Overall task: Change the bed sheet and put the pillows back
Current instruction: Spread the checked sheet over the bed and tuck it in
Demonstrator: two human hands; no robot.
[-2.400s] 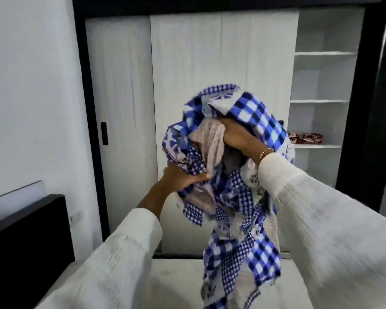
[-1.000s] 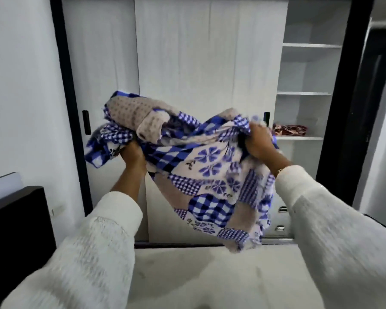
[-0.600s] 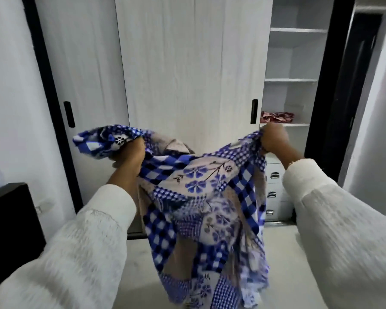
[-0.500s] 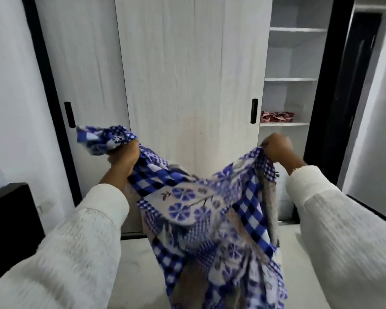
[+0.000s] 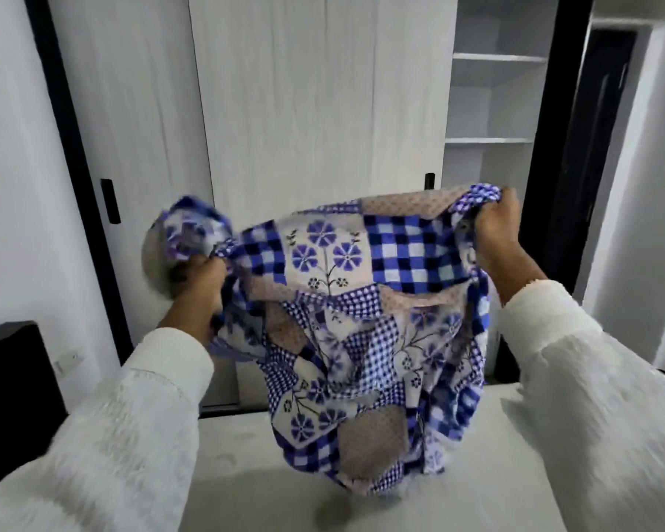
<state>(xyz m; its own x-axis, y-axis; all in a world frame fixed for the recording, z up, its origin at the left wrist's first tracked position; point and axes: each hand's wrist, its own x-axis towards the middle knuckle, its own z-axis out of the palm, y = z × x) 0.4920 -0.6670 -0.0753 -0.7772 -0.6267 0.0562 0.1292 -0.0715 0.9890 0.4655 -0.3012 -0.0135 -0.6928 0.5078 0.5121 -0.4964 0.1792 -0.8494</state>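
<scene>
Now, left to right: left hand (image 5: 198, 280) clenched on bunched blue checked bed sheet (image 5: 346, 301); sheet spread mid-air, hanging toward bare white mattress (image 5: 246, 474); right hand (image 5: 496, 228) gripping its upper corner. Behind: closed wardrobe (image 5: 315, 109), open shelves (image 5: 496, 97).

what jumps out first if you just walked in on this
The blue checked and flowered bed sheet, held up mid-frame and hanging down to the bare white mattress. The left hand and right hand each have a grip on a bunched top part. Behind stands a pale wardrobe with open shelves on the right.
</scene>
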